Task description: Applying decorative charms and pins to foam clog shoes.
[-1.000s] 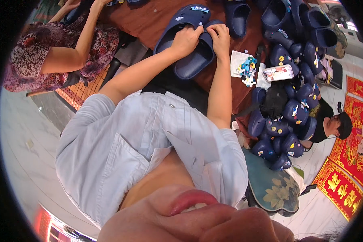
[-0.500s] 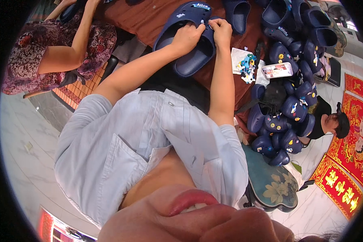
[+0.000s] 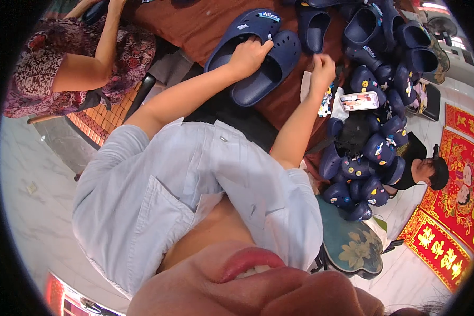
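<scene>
Beneath the left hand and just beside it to the right lie, respectively, a decorated navy clog and a second navy clog at the brown-covered worktop, toes directed away from the wearer and rightward, long axes roughly parallel. Partly hidden by the right hand, a white sheet bears small multicoloured charms. The left hand, forearm slanting inward, grips the decorated navy clog near its opening; the right hand has bent fingers, blurred, their contents indeterminable.
</scene>
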The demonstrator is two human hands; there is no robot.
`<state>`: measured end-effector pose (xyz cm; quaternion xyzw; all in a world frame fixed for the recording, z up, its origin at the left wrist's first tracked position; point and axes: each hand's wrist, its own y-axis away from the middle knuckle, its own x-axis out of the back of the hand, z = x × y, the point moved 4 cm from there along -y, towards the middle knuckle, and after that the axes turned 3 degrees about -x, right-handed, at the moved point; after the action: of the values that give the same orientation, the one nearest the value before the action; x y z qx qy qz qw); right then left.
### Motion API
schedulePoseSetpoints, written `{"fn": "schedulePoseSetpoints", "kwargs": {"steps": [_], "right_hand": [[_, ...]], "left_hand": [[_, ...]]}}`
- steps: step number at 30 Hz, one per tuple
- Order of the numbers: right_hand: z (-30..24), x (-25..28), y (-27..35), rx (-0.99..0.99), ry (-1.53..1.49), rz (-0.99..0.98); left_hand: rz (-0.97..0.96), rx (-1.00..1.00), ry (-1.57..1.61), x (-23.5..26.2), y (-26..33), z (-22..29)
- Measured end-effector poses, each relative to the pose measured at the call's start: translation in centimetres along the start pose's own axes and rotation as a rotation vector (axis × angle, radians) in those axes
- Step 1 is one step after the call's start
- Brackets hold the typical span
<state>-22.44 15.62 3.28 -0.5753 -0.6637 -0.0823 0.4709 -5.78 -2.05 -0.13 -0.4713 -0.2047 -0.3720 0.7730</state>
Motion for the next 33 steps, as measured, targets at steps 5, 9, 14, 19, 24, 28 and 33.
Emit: {"fn": "schedulePoseSetpoints", "kwargs": {"steps": [5,9,14,19,24,28,33], "right_hand": [[8.4,3.7,3.6,-0.346,0.242,-0.137],[4.3,2.6,1.9,-0.264,0.14,-0.034],[-8.9,-3.1,-3.3,0.345,-0.087,-0.143],[-11.2,-11.3,-3.7,0.599,0.163,-0.313],[-13.0,-10.6,-2.5,0.441,0.175,-0.338],[-12.6,-11.7,-3.7,0.221,0.075,-0.296],[-11.8,-13.7,-5.8,0.073,0.13,-0.438]], "left_hand": [[-0.016,0.008,0.046,-0.7,-0.7,0.6],[0.028,0.022,0.057,-0.3,-0.7,-0.2],[0.01,0.012,0.031,-0.3,-1.2,0.1],[-0.104,0.028,-0.034,-1.9,-0.9,0.6],[-0.085,0.036,-0.026,-1.3,0.0,0.3],[-0.096,0.047,0.035,-0.4,-0.4,0.8],[-0.1,0.039,0.026,-1.0,-0.9,0.3]]}}
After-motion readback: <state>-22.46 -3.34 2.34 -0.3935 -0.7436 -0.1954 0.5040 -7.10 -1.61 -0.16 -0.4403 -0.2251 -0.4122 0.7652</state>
